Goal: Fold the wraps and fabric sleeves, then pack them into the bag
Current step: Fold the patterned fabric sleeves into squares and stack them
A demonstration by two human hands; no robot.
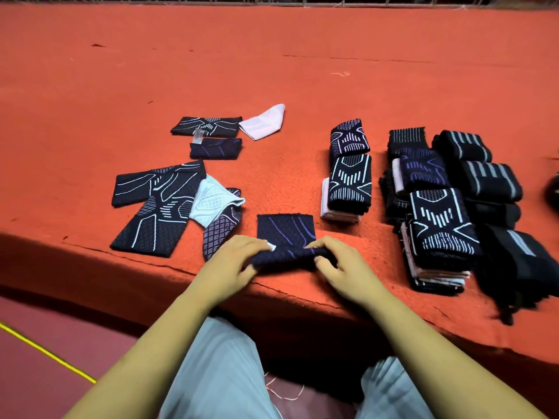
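A dark sleeve with purple lines [286, 234] lies at the near edge of the orange table [272, 71]. Its near end is rolled up, and my left hand [233, 261] and my right hand [338, 264] pinch that roll from either side. To the left, unfolded dark sleeves with white lines [154, 207] lie flat, partly under a white sleeve [211, 204]. Further back lie two more dark sleeves [208, 127] and another white sleeve [266, 120]. Folded sleeves stand in stacks [348, 176] to the right.
More folded stacks [432, 213] and rolled black wraps with grey stripes [484, 173] crowd the table's right side. A black fabric piece [520, 267] hangs over the near right edge. The table's near edge runs just under my hands. A yellow line crosses the floor at lower left.
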